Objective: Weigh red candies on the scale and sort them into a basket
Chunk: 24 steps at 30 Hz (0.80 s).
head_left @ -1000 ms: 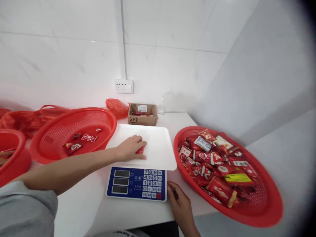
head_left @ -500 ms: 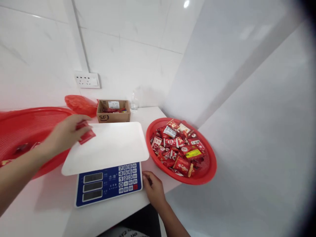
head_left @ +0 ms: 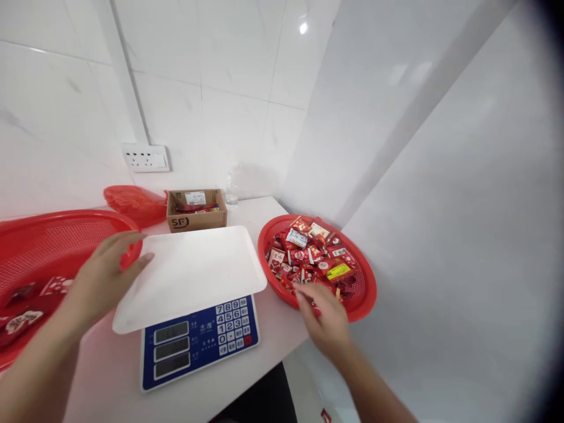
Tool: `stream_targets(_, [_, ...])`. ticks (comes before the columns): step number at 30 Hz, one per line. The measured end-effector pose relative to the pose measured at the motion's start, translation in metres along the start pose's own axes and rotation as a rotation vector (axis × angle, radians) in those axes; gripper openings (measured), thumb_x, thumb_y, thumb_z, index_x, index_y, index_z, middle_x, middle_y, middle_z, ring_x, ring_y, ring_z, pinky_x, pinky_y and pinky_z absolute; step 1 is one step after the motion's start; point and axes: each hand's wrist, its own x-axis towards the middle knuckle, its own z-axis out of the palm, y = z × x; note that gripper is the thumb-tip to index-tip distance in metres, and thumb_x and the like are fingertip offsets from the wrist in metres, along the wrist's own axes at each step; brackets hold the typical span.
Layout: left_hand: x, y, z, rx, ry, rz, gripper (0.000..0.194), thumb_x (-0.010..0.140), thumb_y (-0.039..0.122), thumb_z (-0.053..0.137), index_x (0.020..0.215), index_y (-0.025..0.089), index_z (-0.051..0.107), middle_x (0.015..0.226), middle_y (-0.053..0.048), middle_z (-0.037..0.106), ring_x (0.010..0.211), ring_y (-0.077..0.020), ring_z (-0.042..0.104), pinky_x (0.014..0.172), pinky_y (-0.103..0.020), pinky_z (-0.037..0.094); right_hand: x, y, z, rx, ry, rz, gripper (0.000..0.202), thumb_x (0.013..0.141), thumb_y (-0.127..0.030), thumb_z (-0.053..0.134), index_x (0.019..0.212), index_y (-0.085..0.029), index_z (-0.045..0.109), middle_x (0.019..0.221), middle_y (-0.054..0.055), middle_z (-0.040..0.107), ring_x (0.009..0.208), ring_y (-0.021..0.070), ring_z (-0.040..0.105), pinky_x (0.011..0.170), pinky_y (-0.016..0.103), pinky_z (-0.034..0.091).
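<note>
My left hand (head_left: 103,276) hovers between the left red basket (head_left: 66,220) and the scale's white tray (head_left: 194,276). Its fingers and thumb are stretched apart, with nothing between them. Over the front rim of the right red basket (head_left: 370,294) is my right hand (head_left: 325,320), slightly blurred, its fingers spread towards the snack packets (head_left: 304,255). Whether its fingertips touch a packet cannot be made out. The blue keypad panel (head_left: 200,343) of the digital scale faces me below the bare tray. Several red packets (head_left: 26,320) lie in the left basket.
A small cardboard box (head_left: 197,220) holding packets stands behind the scale. Beside it are a red plastic bag (head_left: 134,204) and a clear bottle (head_left: 232,188). A wall socket (head_left: 146,158) is above. The white table (head_left: 268,346) ends at the front right.
The red packet has left my left hand, which now spreads open. My right hand has moved from the scale's right side up to the right basket. The view has shifted slightly.
</note>
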Motion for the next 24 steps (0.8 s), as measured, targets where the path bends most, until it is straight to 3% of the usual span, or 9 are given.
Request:
stream_targets(3, [-0.007, 0.031, 0.01, -0.126, -0.083, 0.08, 0.037, 0.088, 0.051, 0.05, 0.115, 0.026, 0.059, 0.124, -0.008, 0.065, 0.119, -0.0334, 0.059, 0.094, -0.048, 0.052, 0.033, 0.018, -0.024, -0.094, -0.216, 0.08, 0.035, 0.083, -0.016, 0.048, 0.106, -0.024, 0.074, 0.11, 0.007, 0.074, 0.104, 0.0271, 0.067, 0.09, 0.041, 0.051])
stream_targets(6, [-0.011, 0.048, 0.021, -0.27, -0.172, 0.089, 0.039, 0.089, 0.052, 0.05, 0.118, 0.028, 0.058, 0.129, -0.008, 0.063, 0.12, -0.0311, 0.058, 0.081, -0.04, 0.057, 0.055, 0.037, -0.028, -0.141, -0.5, 0.143, 0.035, 0.07, -0.005, 0.062, 0.091, -0.027, 0.078, 0.095, 0.003, 0.079, 0.085, 0.0263, 0.072, 0.074, 0.035, 0.055])
stream_targets(8, [-0.011, 0.054, 0.025, -0.307, -0.207, 0.09, 0.039, 0.089, 0.052, 0.05, 0.118, 0.028, 0.058, 0.13, -0.008, 0.063, 0.121, -0.0309, 0.058, 0.076, -0.037, 0.057, 0.063, 0.045, -0.022, -0.171, -0.597, 0.177, 0.032, 0.073, -0.008, 0.068, 0.097, -0.026, 0.077, 0.096, 0.003, 0.078, 0.083, 0.0243, 0.072, 0.074, 0.035, 0.056])
stream_targets(10, [-0.01, 0.058, 0.026, -0.33, -0.228, 0.091, 0.04, 0.089, 0.052, 0.051, 0.119, 0.027, 0.059, 0.129, -0.007, 0.064, 0.12, -0.0311, 0.059, 0.071, -0.035, 0.057, 0.068, 0.049, -0.011, -0.198, -0.633, 0.199, 0.022, 0.083, -0.019, 0.069, 0.105, -0.021, 0.073, 0.103, 0.005, 0.075, 0.089, 0.0213, 0.071, 0.081, 0.039, 0.055])
stream_targets(13, [-0.011, 0.061, 0.023, -0.36, -0.273, 0.068, 0.042, 0.089, 0.053, 0.05, 0.12, 0.027, 0.06, 0.126, -0.007, 0.066, 0.116, -0.0317, 0.061, 0.064, -0.033, 0.056, 0.071, 0.048, 0.006, -0.228, -0.629, 0.224, 0.021, 0.094, -0.032, 0.061, 0.11, -0.017, 0.067, 0.113, 0.007, 0.069, 0.096, 0.0193, 0.067, 0.087, 0.042, 0.054])
stream_targets(19, [-0.019, 0.061, 0.017, -0.409, -0.295, 0.032, 0.04, 0.088, 0.053, 0.052, 0.115, 0.026, 0.064, 0.122, -0.007, 0.07, 0.112, -0.0306, 0.065, 0.061, -0.031, 0.056, 0.079, 0.043, 0.02, -0.264, -0.542, 0.262, 0.022, 0.095, -0.031, 0.06, 0.111, -0.017, 0.064, 0.112, 0.006, 0.067, 0.094, 0.0188, 0.067, 0.082, 0.039, 0.056])
stream_targets(24, [-0.026, 0.065, 0.018, -0.497, -0.336, 0.014, 0.033, 0.089, 0.049, 0.054, 0.111, 0.027, 0.066, 0.117, -0.005, 0.072, 0.109, -0.0281, 0.066, 0.064, -0.03, 0.057, 0.102, 0.028, 0.008, -0.237, -0.285, 0.283, 0.023, 0.092, -0.03, 0.063, 0.11, -0.014, 0.065, 0.108, 0.008, 0.069, 0.096, 0.0218, 0.067, 0.087, 0.044, 0.054])
